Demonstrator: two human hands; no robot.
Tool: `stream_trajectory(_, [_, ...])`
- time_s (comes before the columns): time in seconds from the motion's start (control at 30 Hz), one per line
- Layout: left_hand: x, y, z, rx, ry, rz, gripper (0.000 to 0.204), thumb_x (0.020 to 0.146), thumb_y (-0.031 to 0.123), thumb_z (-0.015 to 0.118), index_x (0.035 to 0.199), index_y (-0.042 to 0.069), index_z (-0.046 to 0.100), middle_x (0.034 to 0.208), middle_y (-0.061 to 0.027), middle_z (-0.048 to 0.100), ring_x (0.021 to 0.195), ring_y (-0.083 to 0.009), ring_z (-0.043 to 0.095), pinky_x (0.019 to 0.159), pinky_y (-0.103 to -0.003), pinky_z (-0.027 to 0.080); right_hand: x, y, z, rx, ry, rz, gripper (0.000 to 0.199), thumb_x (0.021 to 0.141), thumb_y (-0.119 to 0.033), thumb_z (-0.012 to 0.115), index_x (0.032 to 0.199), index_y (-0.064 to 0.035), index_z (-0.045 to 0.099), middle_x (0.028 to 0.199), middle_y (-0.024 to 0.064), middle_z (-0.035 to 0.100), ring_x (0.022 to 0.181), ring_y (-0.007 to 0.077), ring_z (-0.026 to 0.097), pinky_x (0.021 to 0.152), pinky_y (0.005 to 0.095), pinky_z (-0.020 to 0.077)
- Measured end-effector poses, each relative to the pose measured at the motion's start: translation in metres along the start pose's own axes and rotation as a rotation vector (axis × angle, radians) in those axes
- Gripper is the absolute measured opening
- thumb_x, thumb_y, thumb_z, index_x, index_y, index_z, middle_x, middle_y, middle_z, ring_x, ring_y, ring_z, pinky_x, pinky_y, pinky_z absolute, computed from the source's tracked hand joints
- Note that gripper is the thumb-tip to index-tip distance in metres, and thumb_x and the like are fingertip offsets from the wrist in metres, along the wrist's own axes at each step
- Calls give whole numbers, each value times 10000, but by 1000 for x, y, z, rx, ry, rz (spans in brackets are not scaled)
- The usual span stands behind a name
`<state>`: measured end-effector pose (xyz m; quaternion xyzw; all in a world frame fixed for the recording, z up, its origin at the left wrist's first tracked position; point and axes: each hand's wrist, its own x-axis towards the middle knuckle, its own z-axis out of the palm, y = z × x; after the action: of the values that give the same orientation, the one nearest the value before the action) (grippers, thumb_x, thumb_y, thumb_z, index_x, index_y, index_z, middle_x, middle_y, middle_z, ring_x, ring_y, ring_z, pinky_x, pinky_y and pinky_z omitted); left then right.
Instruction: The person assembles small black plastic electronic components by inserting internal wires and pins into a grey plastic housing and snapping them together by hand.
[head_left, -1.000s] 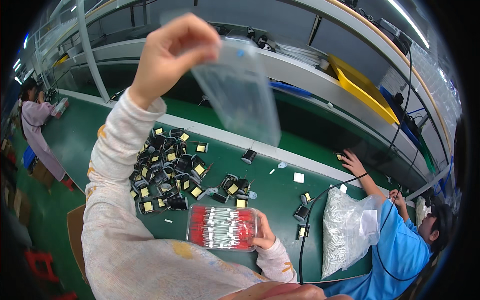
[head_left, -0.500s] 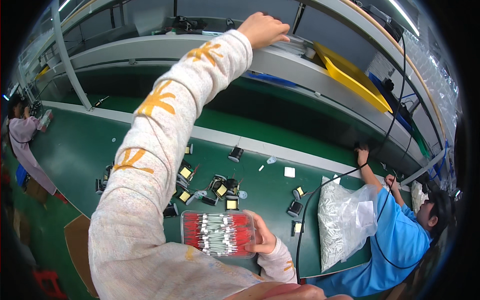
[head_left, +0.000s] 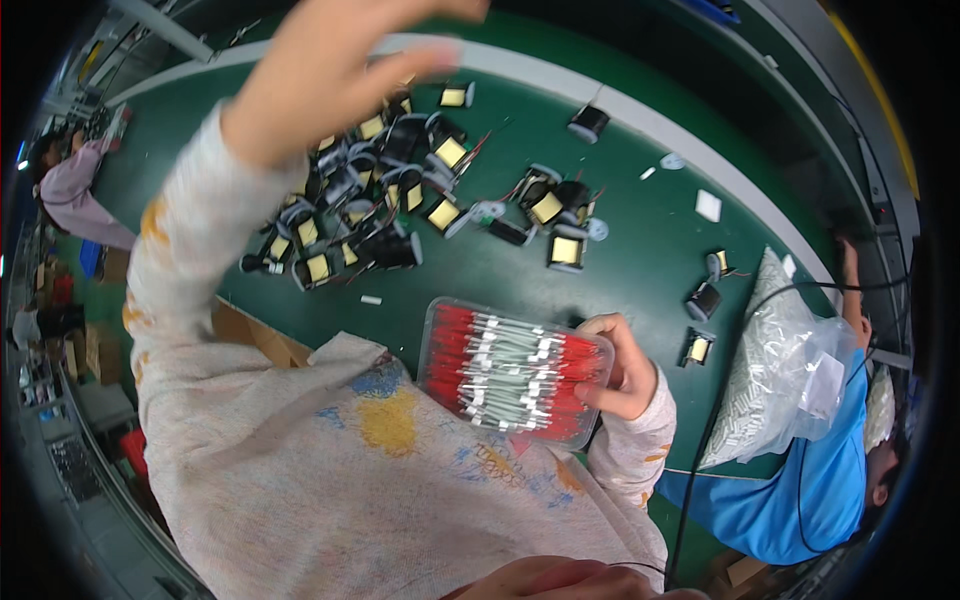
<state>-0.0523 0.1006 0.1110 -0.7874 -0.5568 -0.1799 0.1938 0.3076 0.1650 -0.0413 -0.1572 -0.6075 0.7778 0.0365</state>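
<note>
My right hand [head_left: 630, 375] grips the right end of a clear plastic box [head_left: 428, 355], thumb over the rim. Rows of thin leads [head_left: 505, 365] fill the box, with red ends, pale green middles and white bits. The box is close to my body, over the near edge of the green bench. My left hand [head_left: 315, 80] is raised at upper left, blurred, its thumb apart from the fingers and nothing visible between them. Its fingertips reach the top of the view. Beyond it on the bench lies a heap of black bobbins [head_left: 400, 140] with yellow wrapping, partly hidden by this hand.
Several loose bobbins [head_left: 700, 300] lie farther right on the bench [head_left: 640, 260]. A clear bag of small white pieces [head_left: 760, 390] stands beside a co-worker in a blue top [head_left: 820, 480]. A black cable [head_left: 700, 440] crosses there. Another person [head_left: 80, 190] is at far left.
My left hand has come back from the shelf above the bench, and its fingers have spread. The view has tipped downward, showing more of the bobbin heap. My right hand still holds the box.
</note>
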Motion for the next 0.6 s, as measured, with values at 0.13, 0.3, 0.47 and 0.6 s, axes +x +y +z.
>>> stream_trajectory(0.13, [-115, 69, 14, -93, -178, -353, 345, 745, 164, 626, 1079, 77, 616, 1258, -105, 529, 1261, -365, 379, 1013, -462, 324, 17, -12, 22, -281, 200, -8, 326, 742, 67, 526, 1062, 46, 470, 1090, 169, 549, 1082, 249, 528, 934, 338, 402])
stream_trajectory(0.3, [-205, 139, 47, 172, -154, -570, 481, 749, 410, 623, 1201, 248, 586, 1384, -133, 395, 1294, -459, 258, 1016, -621, 186, 28, 11, 38, -288, 427, -142, 374, 694, 31, 413, 1041, 54, 551, 1062, 212, 615, 1015, 288, 575, 927, 366, 412])
stream_trajectory(0.47, [-196, 98, 64, 42, -264, -629, 552, 748, 506, 601, 1275, 366, 512, 1493, -149, 191, 1334, -478, 142, 1013, -656, 124, 39, 15, 51, -626, 535, -203, 316, 737, -54, 464, 1012, 34, 592, 1008, 195, 638, 974, 323, 580, 900, 384, 410])
stream_trajectory(0.6, [-184, 74, 78, -28, -284, -591, 626, 709, 486, 630, 1304, 372, 472, 1499, -114, 186, 1341, -454, 141, 1027, -639, 164, 55, 13, 52, -491, 468, -141, 312, 788, -167, 502, 1011, 28, 602, 1021, 183, 638, 963, 317, 574, 899, 376, 406])
